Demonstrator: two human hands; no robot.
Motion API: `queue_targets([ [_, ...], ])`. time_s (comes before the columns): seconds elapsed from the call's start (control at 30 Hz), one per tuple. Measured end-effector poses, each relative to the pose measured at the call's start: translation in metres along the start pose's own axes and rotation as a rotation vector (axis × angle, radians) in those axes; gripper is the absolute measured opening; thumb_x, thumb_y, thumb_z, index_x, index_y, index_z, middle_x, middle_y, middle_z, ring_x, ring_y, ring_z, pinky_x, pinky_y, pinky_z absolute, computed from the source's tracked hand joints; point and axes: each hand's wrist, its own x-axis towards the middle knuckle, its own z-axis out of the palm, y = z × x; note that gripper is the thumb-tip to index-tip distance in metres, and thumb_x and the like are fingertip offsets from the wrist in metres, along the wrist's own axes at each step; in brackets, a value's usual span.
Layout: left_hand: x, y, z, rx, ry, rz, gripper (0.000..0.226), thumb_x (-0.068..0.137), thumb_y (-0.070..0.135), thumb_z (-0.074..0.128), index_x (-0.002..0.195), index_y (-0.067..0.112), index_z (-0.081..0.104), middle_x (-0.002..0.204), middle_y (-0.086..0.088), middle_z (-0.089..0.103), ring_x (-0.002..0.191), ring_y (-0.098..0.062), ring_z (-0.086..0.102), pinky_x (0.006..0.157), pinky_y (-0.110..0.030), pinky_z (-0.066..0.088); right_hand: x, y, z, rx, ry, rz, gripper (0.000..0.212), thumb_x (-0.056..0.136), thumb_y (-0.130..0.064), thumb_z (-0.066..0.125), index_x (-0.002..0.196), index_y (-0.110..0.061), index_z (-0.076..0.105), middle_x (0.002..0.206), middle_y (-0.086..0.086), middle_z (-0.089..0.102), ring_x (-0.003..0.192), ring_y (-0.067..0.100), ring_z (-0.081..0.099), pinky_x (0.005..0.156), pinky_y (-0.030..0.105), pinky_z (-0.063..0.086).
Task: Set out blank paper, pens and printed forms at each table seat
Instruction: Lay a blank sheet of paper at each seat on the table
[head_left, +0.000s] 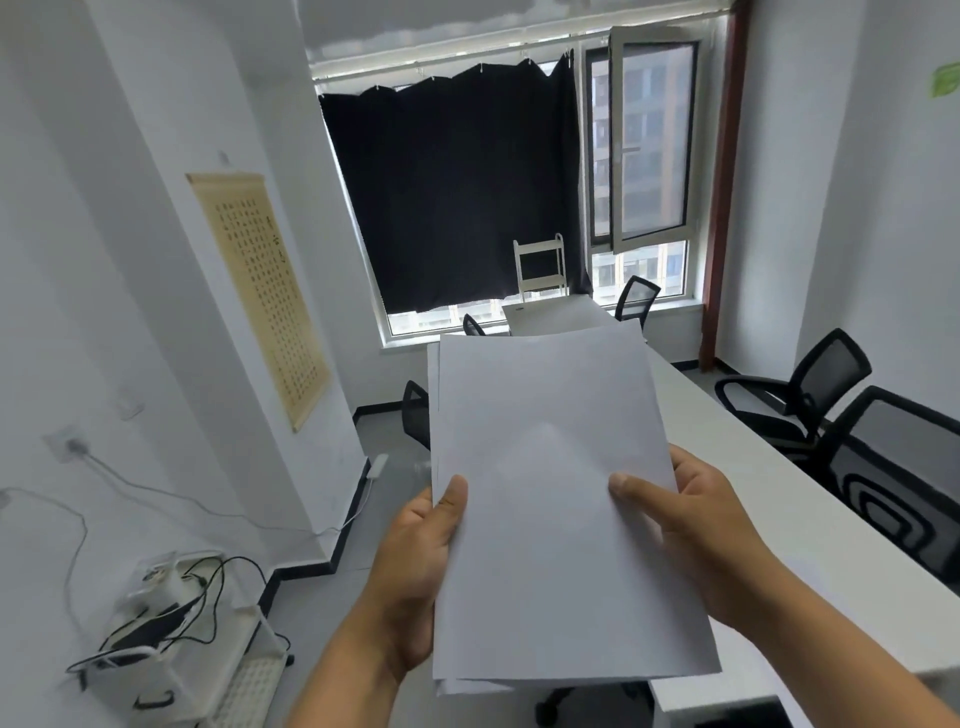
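White paper fills the middle of the view: a stack of blank sheets (550, 499) held up in the air in front of the person, above the near end of the long white table (810, 551). Left hand (410, 561) grips the stack's left edge, thumb laid flat on the top sheet, the other fingers hidden underneath. Right hand (696, 525) grips the right edge the same way, thumb pressing across the top sheet, fingers tucked behind. The sheets are slightly fanned; a lower edge peeks out at the left and at the bottom. No print shows on the top sheet, it reads as plain.

Black mesh office chairs (800, 395) stand along the table's right side, and more chair backs (415, 410) show on the left side, partly hidden by the paper. At the far end, a small white rack (540, 265) stands on the table before the window.

Writing to report: a tan hanging scroll (260, 291) on the left wall carries rows of small dark characters, too small to read. Black curtain (457, 192) covers most of the window, and one window pane (649, 140) is swung open. Down at lower left, a white cart (171, 654) holds a power strip and a tangle of black cables.
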Motion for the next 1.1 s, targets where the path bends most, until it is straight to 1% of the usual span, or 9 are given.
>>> queue_targets([
  [0.17,0.020,0.010,-0.038,0.034,0.034,0.050,0.034,0.112,0.031,0.053,0.137,0.013,0.068,0.122,-0.016,0.081,0.110,-0.040,0.079,0.086,-0.051,0.069,0.026,0.012,0.036,-0.009,-0.038,-0.005,0.024,0.099,-0.006,0.072,0.121,-0.015,0.075,0.112,0.010,0.082,0.092,0.032,0.080,0.083,0.050,0.066],
  [0.33,0.062,0.008,-0.059,0.086,0.089,0.089,0.028,0.112,0.024,0.056,0.134,0.013,0.070,0.118,-0.016,0.083,0.101,-0.035,0.082,0.082,-0.049,0.070,0.066,0.030,0.053,-0.043,-0.031,-0.018,0.024,0.099,-0.007,0.074,0.120,-0.017,0.074,0.112,0.009,0.082,0.097,0.036,0.080,0.090,0.057,0.065],
  [0.43,0.102,0.005,-0.072,0.099,0.090,0.080,0.029,0.112,0.025,0.056,0.134,0.013,0.070,0.119,-0.015,0.082,0.100,-0.035,0.082,0.079,-0.047,0.070,0.101,0.049,0.059,-0.049,-0.010,-0.019,0.023,0.098,-0.007,0.074,0.119,-0.018,0.075,0.111,0.008,0.082,0.098,0.038,0.080,0.089,0.057,0.065],
  [0.53,0.150,0.005,-0.082,0.124,0.082,0.053,0.029,0.112,0.025,0.056,0.135,0.014,0.070,0.120,-0.015,0.082,0.099,-0.034,0.082,0.073,-0.044,0.070,0.141,0.071,0.064,-0.048,0.024,-0.006,0.023,0.099,-0.008,0.074,0.119,-0.019,0.074,0.110,0.006,0.083,0.093,0.034,0.081,0.085,0.053,0.066],
  [0.67,0.229,0.013,-0.092,0.158,0.067,0.018,0.030,0.112,0.026,0.056,0.135,0.013,0.070,0.120,-0.015,0.082,0.104,-0.037,0.081,0.079,-0.047,0.070,0.209,0.093,0.071,-0.051,0.087,0.013,0.023,0.099,-0.009,0.074,0.120,-0.019,0.074,0.109,0.004,0.083,0.094,0.032,0.081,0.083,0.048,0.066],
  [0.73,0.260,0.018,-0.095,0.179,0.050,0.006,0.030,0.113,0.026,0.055,0.136,0.014,0.070,0.121,-0.014,0.082,0.109,-0.039,0.080,0.084,-0.049,0.069,0.236,0.097,0.074,-0.052,0.109,0.020,0.024,0.099,-0.008,0.074,0.120,-0.019,0.074,0.109,0.003,0.083,0.093,0.030,0.081,0.081,0.046,0.066],
  [0.83,0.304,0.029,-0.099,0.191,0.008,-0.001,0.029,0.113,0.025,0.054,0.135,0.016,0.071,0.122,-0.012,0.082,0.111,-0.038,0.080,0.088,-0.049,0.068,0.271,0.100,0.080,-0.045,0.140,0.031,0.024,0.100,-0.007,0.073,0.121,-0.019,0.073,0.109,0.002,0.083,0.093,0.028,0.082,0.079,0.043,0.065],
  [0.97,0.361,0.037,-0.107,0.201,-0.047,-0.034,0.029,0.114,0.025,0.053,0.136,0.017,0.070,0.122,-0.011,0.082,0.110,-0.037,0.080,0.086,-0.048,0.069,0.307,0.106,0.088,-0.047,0.207,0.034,0.024,0.100,-0.007,0.072,0.122,-0.017,0.072,0.111,0.003,0.083,0.097,0.030,0.081,0.086,0.048,0.065],
  [1.1,0.429,0.043,-0.124,0.235,-0.150,-0.059,0.027,0.113,0.025,0.054,0.132,0.019,0.072,0.121,-0.011,0.083,0.104,-0.033,0.082,0.076,-0.042,0.069,0.344,0.120,0.105,-0.060,0.329,0.022,0.025,0.100,-0.007,0.073,0.122,-0.018,0.072,0.110,0.002,0.083,0.096,0.029,0.081,0.087,0.049,0.065],
])
